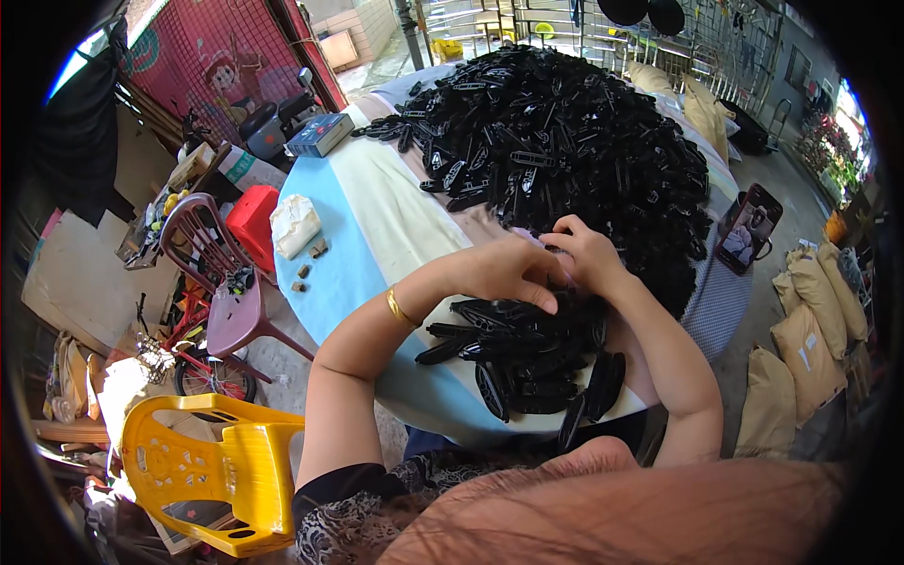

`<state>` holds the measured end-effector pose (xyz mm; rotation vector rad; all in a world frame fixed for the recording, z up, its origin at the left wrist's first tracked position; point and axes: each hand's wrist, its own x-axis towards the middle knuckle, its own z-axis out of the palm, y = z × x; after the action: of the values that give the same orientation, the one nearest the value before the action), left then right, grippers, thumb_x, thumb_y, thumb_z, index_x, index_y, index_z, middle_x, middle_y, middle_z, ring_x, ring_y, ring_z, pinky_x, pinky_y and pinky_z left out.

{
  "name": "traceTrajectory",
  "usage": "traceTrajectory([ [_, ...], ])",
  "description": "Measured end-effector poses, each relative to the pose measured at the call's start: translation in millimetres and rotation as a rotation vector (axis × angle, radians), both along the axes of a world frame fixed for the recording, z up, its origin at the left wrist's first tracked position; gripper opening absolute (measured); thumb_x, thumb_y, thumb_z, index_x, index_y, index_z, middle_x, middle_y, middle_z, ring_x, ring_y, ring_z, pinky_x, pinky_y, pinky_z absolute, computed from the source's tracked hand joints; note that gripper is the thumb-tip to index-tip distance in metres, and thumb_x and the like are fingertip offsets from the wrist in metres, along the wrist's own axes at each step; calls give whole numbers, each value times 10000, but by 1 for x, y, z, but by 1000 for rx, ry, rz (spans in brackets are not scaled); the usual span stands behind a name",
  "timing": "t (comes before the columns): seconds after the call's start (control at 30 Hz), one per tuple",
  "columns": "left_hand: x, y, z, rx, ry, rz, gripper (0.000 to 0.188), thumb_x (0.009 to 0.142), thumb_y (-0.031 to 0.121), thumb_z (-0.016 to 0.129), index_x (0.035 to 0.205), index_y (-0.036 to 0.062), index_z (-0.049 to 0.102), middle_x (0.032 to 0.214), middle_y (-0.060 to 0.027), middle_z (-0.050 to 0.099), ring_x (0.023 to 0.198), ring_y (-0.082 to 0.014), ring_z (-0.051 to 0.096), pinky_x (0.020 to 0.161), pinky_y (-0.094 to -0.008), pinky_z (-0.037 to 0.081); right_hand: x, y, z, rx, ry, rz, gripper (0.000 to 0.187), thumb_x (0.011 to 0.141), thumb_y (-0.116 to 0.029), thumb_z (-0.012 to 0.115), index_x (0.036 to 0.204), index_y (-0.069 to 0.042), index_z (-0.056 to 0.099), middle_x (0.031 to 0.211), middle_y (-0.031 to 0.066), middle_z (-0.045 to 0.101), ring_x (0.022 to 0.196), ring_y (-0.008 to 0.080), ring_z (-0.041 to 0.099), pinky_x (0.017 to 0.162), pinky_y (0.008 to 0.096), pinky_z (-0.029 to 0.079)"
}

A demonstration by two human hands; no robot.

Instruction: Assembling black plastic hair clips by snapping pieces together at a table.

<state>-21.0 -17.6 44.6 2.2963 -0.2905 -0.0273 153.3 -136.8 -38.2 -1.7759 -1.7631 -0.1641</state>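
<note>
Working close together over the near middle of the bench, the left hand and right hand meet above a small heap of black plastic pieces. Fingers of both hands are curled narrow and pinched together at the point where the hands touch; whether a piece is held between them cannot be told. A gold bangle sits on the left wrist. Beyond the hands, the far half of the bench carries a large pile of black pieces. A phone stands at the right edge of the bench. A crumpled white bag lies at the left edge, and a blue box rests at the far left. On the floor to the left stand a maroon chair and, nearer, a yellow chair.
</note>
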Motion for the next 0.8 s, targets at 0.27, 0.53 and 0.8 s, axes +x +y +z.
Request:
traceTrajectory([
  [0.27,73,56,-37,447,-422,806,465,713,431,730,843,-4,635,864,-158,616,814,-309,625,694,-379,504,-9,1,2,-38,5,-33,103,736,-87,628,833,-59,611,878,79,581,860,272,581,736,361,487],
  [0.53,99,86,-55,737,-241,710,226,718,183,673,855,7,639,914,-183,608,859,-353,601,768,-398,493,1,-4,9,160,103,-29,112,722,-12,590,830,-32,607,833,83,595,800,274,589,692,355,492],
  [0.8,48,52,-45,-1002,46,412,335,845,65,570,1157,0,469,1022,-147,612,880,-262,652,815,-378,543,-6,-5,26,422,858,-101,117,825,-60,661,920,7,653,769,42,660,652,91,613,603,210,495],
])
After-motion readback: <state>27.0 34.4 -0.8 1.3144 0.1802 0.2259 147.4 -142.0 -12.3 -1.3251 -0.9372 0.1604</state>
